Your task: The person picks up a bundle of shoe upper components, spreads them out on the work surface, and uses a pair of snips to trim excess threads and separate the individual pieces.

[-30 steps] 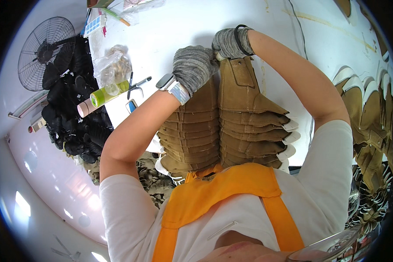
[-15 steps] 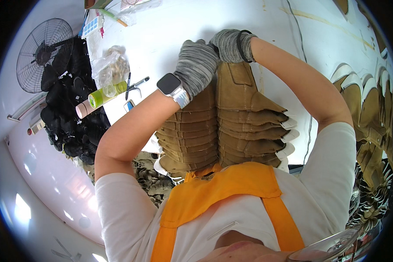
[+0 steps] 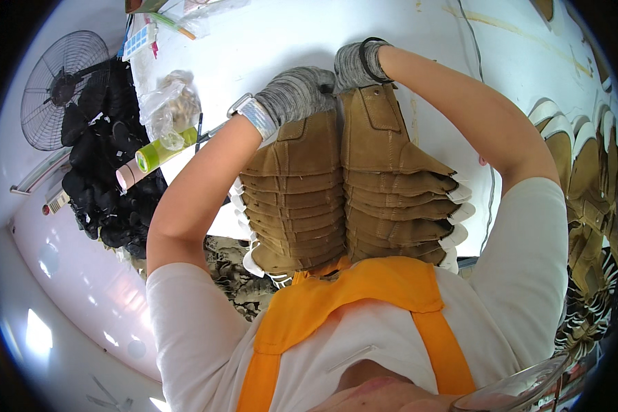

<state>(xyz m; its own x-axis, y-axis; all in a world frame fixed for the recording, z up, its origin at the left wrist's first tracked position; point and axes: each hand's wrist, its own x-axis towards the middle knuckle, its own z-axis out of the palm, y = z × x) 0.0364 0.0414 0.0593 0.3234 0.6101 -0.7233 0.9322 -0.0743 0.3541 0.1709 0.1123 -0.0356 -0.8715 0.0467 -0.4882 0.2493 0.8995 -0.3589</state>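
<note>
Two stacks of brown suede-like boot uppers (image 3: 374, 147) lie side by side in front of my body, with white pieces sticking out along their outer sides. Both my hands wear grey knitted gloves. My left hand (image 3: 296, 95) bends over the far end of the left stack (image 3: 292, 161), its fingers curled inward near a small dark spot. Beside it, my right hand (image 3: 353, 66) is at the far edge of the right stack, closed, with its fingertips hidden. What either hand pinches cannot be made out. A dark band circles my right wrist.
On the white table (image 3: 281, 34), a green-capped bottle (image 3: 159, 152) and a clear plastic bag (image 3: 174, 106) are at the left. Beyond them are a black pile (image 3: 117, 165) and a fan (image 3: 63, 89). A cable (image 3: 477, 55) crosses the right side, near more brown uppers (image 3: 563, 154).
My left hand has shifted left and nearer, turning at the wrist, so more of the left stack shows. My right hand has moved slightly farther away. A small gap now shows between the hands.
</note>
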